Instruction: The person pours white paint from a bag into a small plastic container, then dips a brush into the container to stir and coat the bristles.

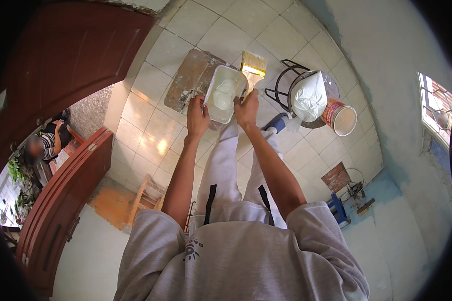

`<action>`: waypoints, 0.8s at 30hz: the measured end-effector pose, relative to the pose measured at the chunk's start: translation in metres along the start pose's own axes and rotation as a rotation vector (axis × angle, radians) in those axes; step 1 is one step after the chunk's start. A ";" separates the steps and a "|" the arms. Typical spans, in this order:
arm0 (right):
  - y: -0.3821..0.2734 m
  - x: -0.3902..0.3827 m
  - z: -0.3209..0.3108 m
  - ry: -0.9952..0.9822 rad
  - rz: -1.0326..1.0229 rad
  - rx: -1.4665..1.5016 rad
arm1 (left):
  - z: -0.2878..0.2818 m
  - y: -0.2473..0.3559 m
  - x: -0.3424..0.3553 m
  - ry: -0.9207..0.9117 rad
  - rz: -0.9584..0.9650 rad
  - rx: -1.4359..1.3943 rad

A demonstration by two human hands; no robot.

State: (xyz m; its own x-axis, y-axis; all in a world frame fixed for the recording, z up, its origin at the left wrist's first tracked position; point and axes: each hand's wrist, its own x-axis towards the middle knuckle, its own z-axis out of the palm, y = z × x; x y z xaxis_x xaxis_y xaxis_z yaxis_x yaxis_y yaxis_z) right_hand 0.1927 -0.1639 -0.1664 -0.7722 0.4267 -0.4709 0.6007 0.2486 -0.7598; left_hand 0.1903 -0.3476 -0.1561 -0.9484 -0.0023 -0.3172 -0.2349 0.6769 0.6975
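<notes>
A: Main thing, where?
B: Plastic tray (217, 114), rectangular, white, between the two hands, ahead of the knees. Pale paint (222, 94) in it.
A: Long axis?
B: Runs away from the body, far end leaning slightly right.
A: Grip?
B: Left hand (198, 118) grasps the near left edge, thumb by the rim. Right hand (246, 110) is closed round the handle of a flat paintbrush (253, 70), at the tray's right edge. Finger contact underneath: can't tell.
A: Key relation?
B: My call: brush to tray. Brush roughly parallels the tray's long axis, just outside the right rim. Bristles point away from the body, past the far right corner, not in the paint. Right hand's nearer, obviously.
A: Under the tray?
B: Paint-stained board (186, 83), mostly to the left. Resting on it or held above, can't tell.
A: Further out?
B: Right side: black-legged stool (282, 82) bearing a white plastic bag (309, 100), round tub (343, 121) just beside. Dark slipper (276, 122) on the right foot, nearer than the stool.
</notes>
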 end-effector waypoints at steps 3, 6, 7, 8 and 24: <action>0.005 0.002 -0.004 0.050 -0.101 -0.044 | 0.000 0.011 -0.003 -0.045 0.086 0.014; -0.001 -0.001 -0.013 0.038 -0.111 -0.007 | 0.001 0.005 -0.005 -0.037 0.058 0.030; -0.004 -0.002 -0.017 0.010 -0.095 0.029 | 0.002 0.000 -0.005 -0.040 0.063 0.028; -0.001 -0.001 -0.021 0.021 -0.094 0.028 | 0.002 -0.003 -0.003 -0.040 0.059 0.031; 0.031 -0.037 -0.074 0.023 0.068 0.286 | -0.012 -0.001 0.016 -0.231 0.077 0.066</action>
State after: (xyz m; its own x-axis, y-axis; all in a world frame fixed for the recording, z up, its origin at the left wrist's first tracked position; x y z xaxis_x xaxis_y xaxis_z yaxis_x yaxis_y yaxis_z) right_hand 0.2548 -0.1072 -0.1390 -0.7253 0.4545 -0.5171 0.5655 -0.0350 -0.8240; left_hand 0.1730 -0.3567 -0.1540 -0.8874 0.2139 -0.4083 -0.1422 0.7155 0.6840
